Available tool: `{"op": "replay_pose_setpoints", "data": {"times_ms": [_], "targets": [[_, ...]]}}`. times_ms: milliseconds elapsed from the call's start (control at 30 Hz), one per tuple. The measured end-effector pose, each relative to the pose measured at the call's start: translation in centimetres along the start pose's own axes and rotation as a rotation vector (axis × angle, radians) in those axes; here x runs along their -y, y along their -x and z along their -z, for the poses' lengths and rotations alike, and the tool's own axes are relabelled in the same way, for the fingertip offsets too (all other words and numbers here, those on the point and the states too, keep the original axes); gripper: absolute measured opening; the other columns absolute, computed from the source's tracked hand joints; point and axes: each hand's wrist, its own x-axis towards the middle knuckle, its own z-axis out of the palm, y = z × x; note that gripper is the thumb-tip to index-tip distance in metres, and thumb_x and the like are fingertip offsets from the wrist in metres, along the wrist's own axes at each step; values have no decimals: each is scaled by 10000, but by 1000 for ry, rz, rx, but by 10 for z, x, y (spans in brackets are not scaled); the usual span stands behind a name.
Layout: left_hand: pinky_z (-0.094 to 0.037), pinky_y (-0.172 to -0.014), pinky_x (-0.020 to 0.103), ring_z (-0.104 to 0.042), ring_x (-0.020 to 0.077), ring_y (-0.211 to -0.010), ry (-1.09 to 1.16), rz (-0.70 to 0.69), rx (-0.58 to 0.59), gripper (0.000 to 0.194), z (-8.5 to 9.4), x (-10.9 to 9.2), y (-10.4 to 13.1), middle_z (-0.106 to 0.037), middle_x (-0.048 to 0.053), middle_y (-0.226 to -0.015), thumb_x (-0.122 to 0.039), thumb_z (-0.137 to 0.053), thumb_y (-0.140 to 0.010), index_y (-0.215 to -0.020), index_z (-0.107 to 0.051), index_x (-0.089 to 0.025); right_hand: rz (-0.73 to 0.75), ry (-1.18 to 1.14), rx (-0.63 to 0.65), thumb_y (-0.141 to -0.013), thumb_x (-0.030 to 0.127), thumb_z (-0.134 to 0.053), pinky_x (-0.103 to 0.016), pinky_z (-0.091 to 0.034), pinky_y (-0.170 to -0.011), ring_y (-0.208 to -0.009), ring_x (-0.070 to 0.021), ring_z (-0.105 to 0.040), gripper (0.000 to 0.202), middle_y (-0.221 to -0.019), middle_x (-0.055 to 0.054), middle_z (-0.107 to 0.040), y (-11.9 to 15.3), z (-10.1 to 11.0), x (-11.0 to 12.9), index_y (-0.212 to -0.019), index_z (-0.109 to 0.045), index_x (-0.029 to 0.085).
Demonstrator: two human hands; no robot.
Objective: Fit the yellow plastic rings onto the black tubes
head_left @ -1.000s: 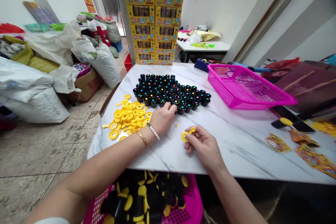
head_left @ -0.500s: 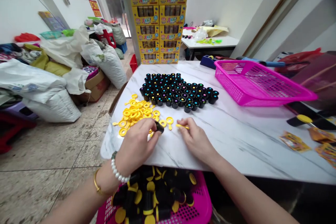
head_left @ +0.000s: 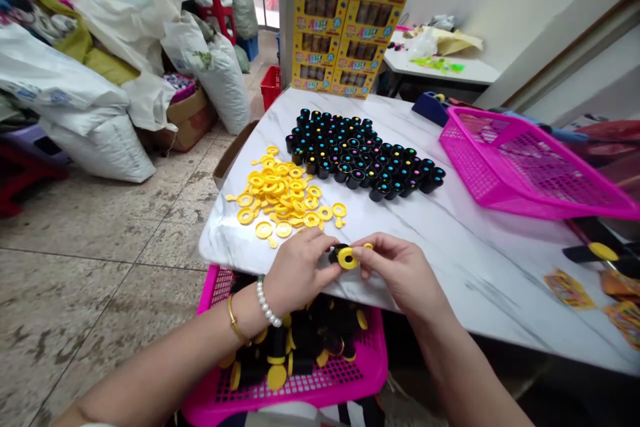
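Take the held pieces as the centre of the clock, with twelve pointing straight away from the person. The left hand (head_left: 300,263), coming in from eight, has its grip closed on a small black cup (head_left: 333,257), mostly hidden behind the fingers, just above the near edge of the white marbled surface (head_left: 475,267). The right hand (head_left: 407,273), from four, pinches a yellow ring lid (head_left: 342,259) between thumb and fingers; its small round tab pokes out toward two. The lid faces the camera right at the cup, though I cannot tell whether it is seated. A beaded bracelet (head_left: 267,307) and a gold bangle (head_left: 236,323) circle the left wrist. At ten to eleven lies a loose pile of yellow lids (head_left: 280,187), a few strays at its near side. Between twelve and one, black cups (head_left: 360,153) stand packed together, many showing blue, yellow or purple dots. A pink basket (head_left: 530,197) sits at two, and printed packets (head_left: 570,288) lie at three. Below the edge, toward seven, a second basket (head_left: 375,363), also pink, holds black cups with yellow lids. Stacked yellow boxes (head_left: 320,23) rise at twelve, and filled white sacks (head_left: 100,140) stand on the floor around ten.
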Motion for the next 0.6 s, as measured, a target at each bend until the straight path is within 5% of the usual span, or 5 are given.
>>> {"op": "replay_pose_setpoints", "data": {"times_ms": [433,600], "targets": [[-423,-731,287,-546,169,-807,47,-2,12,217,4,-3,1,-597,34,-842,-275,-620,-800,-992,-642,-174,-57,-2,-19,-731,405,-704,-256,-487,-552,-539,-137,-620,254,-615,-21,-681,-13,-9,-2,-755,-623,166],[-358,-534,213,-507,99,-572,337,222,120,217,11,-11,-7,-595,-17,-664,-338,-513,-873,-940,-645,-180,-28,36,-15,-777,432,-666,-241,-466,-542,-540,-137,-610,272,-588,-10,-659,-7,-11,-4,-780,-589,172]]}}
